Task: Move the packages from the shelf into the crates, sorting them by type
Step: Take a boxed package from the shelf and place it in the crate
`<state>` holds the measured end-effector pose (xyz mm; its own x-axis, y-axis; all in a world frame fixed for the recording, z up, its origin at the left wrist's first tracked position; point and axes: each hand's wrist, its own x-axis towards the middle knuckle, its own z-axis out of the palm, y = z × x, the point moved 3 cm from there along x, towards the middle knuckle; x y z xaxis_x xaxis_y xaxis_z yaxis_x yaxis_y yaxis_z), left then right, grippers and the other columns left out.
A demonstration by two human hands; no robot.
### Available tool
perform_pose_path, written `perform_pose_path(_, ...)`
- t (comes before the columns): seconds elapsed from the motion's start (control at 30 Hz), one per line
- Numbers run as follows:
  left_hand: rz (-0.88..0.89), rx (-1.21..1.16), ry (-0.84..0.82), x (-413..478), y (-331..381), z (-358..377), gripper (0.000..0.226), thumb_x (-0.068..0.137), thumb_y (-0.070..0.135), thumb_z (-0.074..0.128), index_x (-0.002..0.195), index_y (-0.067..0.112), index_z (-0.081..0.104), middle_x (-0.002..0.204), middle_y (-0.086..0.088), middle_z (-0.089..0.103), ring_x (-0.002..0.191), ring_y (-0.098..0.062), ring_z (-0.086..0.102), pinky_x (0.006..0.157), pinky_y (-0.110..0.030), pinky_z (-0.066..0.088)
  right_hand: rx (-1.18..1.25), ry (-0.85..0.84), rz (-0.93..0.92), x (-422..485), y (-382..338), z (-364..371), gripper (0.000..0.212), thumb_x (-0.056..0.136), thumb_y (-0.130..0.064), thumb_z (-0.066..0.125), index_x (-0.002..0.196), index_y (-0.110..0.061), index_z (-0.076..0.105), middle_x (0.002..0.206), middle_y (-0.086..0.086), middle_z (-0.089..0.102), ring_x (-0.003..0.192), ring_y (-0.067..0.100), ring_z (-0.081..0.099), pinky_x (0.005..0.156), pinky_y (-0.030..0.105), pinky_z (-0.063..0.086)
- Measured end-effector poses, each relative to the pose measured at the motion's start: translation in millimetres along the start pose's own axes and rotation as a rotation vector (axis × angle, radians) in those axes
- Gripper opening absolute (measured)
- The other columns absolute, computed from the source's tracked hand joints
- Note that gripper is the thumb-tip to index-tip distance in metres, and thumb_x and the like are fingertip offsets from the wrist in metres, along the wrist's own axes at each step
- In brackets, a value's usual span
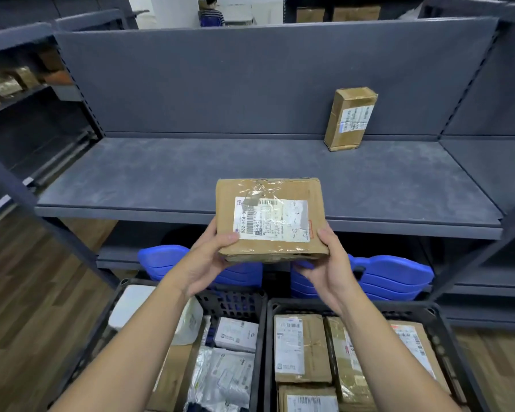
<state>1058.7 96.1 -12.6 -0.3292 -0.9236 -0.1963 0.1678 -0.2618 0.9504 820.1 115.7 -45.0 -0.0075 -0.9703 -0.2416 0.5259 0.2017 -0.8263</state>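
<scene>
Both hands — left hand (204,260), right hand (330,263) — gripping cardboard box (269,218), above crates (268,310)

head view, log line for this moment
left hand, right hand: grip cardboard box | shelf: upright box | right crate: boxes | left crate: mixed parcels

Warehouse or parcel-sorting room: rows of grey metal shelving (161,173), labelled cardboard parcels (351,118), black plastic crates (399,307) packed with shipping packages, more boxed stock (356,13) on the racks behind, wood-look floor (27,292).
</scene>
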Motion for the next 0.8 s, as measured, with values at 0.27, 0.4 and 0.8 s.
perform_pose_path(0.27,-0.043,0.061,-0.031,-1,15,5,0.067,0.068,0.04,0.074,0.131,0.017,0.066,0.121,-0.004,0.075,0.101,-0.019,0.07,0.09,-0.035,0.055,-0.262,-0.1,0.07,-5,-33,-24,0.083,0.069,-0.055,0.082,0.144,-0.028,0.056,0.123,0.007,0.073,0.11,0.028,0.065,0.097,0.054,0.052)
perform_pose_path(0.4,0.012,-0.192,0.18,3,3,14,0.065,0.069,0.063,0.078,0.12,0.024,0.074,0.116,-0.01,0.072,0.101,-0.026,0.063,0.092,-0.042,0.054,-0.162,-0.053,0.041,-9,-39,-24,0.07,0.079,-0.042,0.076,0.141,-0.017,0.056,0.108,0.007,0.073,0.089,0.022,0.068,0.069,0.044,0.062)
perform_pose_path(0.8,-0.016,-0.026,0.034,-14,-22,52,0.066,0.073,0.039,0.071,0.137,0.029,0.058,0.134,-0.003,0.07,0.104,-0.016,0.071,0.083,-0.039,0.062,-0.222,-0.036,0.039,-32,-19,-29,0.069,0.068,-0.062,0.075,0.12,-0.02,0.058,0.135,0.009,0.068,0.107,0.021,0.071,0.1,0.053,0.055)
